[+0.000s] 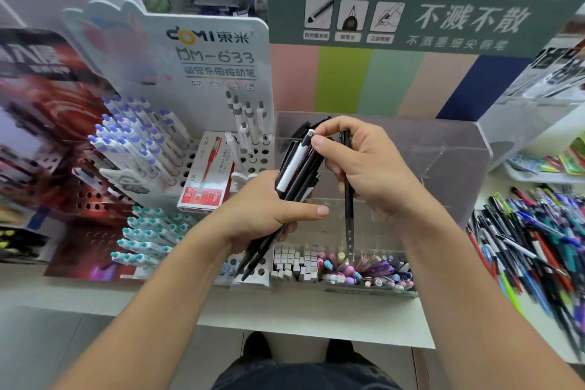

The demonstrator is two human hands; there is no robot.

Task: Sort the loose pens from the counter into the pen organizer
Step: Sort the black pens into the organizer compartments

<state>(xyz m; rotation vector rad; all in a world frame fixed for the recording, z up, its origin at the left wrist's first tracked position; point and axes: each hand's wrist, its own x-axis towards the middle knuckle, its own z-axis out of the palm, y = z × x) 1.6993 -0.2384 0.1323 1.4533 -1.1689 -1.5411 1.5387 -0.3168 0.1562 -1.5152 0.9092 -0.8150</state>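
My left hand (262, 212) grips a bundle of black and white pens (297, 168), tips pointing down toward me. My right hand (364, 168) holds one black pen (349, 215) upright in its curled fingers, and its forefinger and thumb touch the top of the white pen in the bundle. Both hands hover over the clear acrylic pen organizer (443, 155), whose rear compartments look bare and whose front row holds white-capped and pastel pens (357, 269). A heap of loose pens (538, 241) lies on the counter at the right.
A white Domi pen display (202, 98) with purple- and teal-capped pens stands at the left, with a red-and-white pen box (205, 180) in it. A green DS sign board (411, 6) rises behind the organizer. The counter's front edge (285, 317) runs below my arms.
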